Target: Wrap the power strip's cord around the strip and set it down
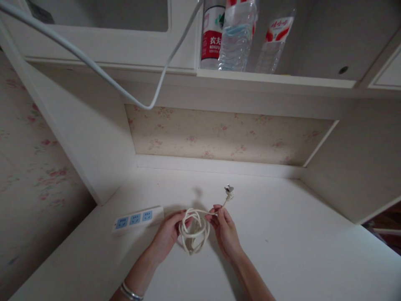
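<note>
A cream power cord point(206, 234) is wound into a loose coil above the white desk. My left hand point(171, 232) grips the coil at its left side, fingers closed round the loops. On the other side my right hand point(223, 228) pinches the cord just below its plug point(229, 192), whose metal prongs point up and away from me. The white power strip point(138, 220), with blue socket faces, lies on the desk left of my left hand. Part of the cord inside the coil is hard to make out.
The white desk point(275, 234) stretches under both hands, with side panels left and right. Overhead, a shelf point(275, 78) holds several plastic bottles point(236, 37). A white cable point(109, 81) hangs down at the upper left. Floral wallpaper point(219, 133) covers the back.
</note>
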`<state>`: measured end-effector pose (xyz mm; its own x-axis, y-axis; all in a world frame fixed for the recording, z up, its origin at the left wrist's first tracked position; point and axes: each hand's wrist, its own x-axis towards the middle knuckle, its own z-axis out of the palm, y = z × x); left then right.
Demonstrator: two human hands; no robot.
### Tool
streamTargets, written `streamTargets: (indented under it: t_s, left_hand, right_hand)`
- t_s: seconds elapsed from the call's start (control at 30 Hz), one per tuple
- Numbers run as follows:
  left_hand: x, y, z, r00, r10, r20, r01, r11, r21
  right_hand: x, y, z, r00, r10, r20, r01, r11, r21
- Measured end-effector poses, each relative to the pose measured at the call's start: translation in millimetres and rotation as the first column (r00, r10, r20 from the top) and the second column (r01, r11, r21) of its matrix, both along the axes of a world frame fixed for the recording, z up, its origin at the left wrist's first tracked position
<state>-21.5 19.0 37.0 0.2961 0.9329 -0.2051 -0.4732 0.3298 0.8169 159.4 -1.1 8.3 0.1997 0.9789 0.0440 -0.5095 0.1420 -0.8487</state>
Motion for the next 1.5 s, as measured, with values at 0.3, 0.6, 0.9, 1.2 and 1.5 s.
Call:
streamTargets:
  t_s: [0.3,0.6,0.9,1.2,1.5]
  left_hand:
    - [0.2,0.0,-1.2,0.998,-0.053,-0.031,0.053,0.999,-0.014]
    - [2.2,1.1,-2.3,1.000,0.002,-0.003,-0.002,0.996,-0.086]
    - [2.7,1.8,-7.0,0.996,0.051,0.074,-0.038,0.985,-0.167]
    - [2.3,0.8,-4.2,0.994,0.078,0.083,-0.062,0.981,-0.182]
    - [1.9,2.5,-4.1,0.990,0.092,0.109,-0.068,0.977,-0.201]
  right_hand:
    - [3.5,2.8,1.5,0.998,-0.068,-0.006,0.068,0.997,-0.042]
    - [10.8,4.6,5.8,0.977,-0.189,-0.100,0.183,0.981,-0.064]
    - [9.4,6.0,-0.6,0.981,-0.117,-0.156,0.112,0.993,-0.039]
    - [7.5,6.1,-3.2,0.972,-0.086,-0.220,0.077,0.996,-0.048]
    - [3.7,6.7,1.6,0.947,-0.071,-0.313,0.056,0.997,-0.057]
